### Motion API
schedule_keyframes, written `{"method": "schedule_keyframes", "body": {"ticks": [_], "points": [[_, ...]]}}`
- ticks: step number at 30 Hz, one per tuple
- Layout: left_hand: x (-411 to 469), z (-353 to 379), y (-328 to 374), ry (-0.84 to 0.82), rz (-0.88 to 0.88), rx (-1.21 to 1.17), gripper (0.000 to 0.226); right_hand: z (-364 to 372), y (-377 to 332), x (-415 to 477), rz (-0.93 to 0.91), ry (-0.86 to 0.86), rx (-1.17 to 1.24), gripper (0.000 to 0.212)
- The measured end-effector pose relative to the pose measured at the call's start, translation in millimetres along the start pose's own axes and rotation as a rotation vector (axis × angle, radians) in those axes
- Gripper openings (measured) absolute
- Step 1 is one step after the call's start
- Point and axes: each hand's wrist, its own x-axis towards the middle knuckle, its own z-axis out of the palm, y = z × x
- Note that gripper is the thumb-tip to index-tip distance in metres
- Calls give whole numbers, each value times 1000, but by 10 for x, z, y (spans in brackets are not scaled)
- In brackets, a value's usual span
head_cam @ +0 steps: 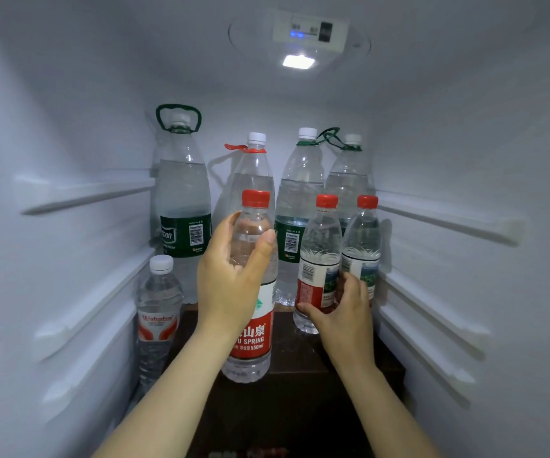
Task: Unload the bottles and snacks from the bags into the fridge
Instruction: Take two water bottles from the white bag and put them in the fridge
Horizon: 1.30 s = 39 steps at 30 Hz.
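Inside the smooth white plastic fridge, the left hand wraps the clear, red-capped, red-labelled plastic bottle, upright at the front of the dark shelf, while the right hand curls round a second red-capped clear bottle alongside.

Front bottle upright, centre; middle-right bottle upright; both red-capped.

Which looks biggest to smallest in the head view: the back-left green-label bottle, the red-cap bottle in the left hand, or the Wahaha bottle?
1. Green-label bottle and red-cap bottle in the left hand: look about alike; the held one is nearer the camera, so unranked.
2. Wahaha bottle, smallest.
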Motion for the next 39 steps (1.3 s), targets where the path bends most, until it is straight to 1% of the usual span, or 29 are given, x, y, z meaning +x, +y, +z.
{"method": "schedule_keyframes", "body": {"ticks": [5,8,11,13,16,17,21,23,25,26,35,39], "points": [[15,38,-71,11,1,12,18,19,37,12,41,54,-46,77],[39,83,-96,25,-3,20,15,21,71,30,77,103,-60,64],[69,160,-174,28,-2,38,15,25,84,47,114,98,-82,53],[94,230,-265,34,-14,42,23,25,92,56,142,93,-72,49],[134,356,-376,38,-26,39,51,16,106,65,176,96,-60,44],[149,395,-399,35,-34,36,52,16,111,68,185,91,-60,43],[196,551,-491,34,-35,48,45,5,110,68,209,78,-53,41],[214,629,-539,42,-46,66,48,-2,110,68,208,71,-59,41],[237,712,-593,49,-56,65,61,-9,102,68,209,60,-59,41],[250,753,-618,54,-56,62,63,-15,98,65,209,55,-56,41],[309,999,-739,88,-26,184,64,-17,99,55,185,50,-55,41],[351,1030,-777,121,38,225,57,5,120,48,163,56,-51,42]]}}
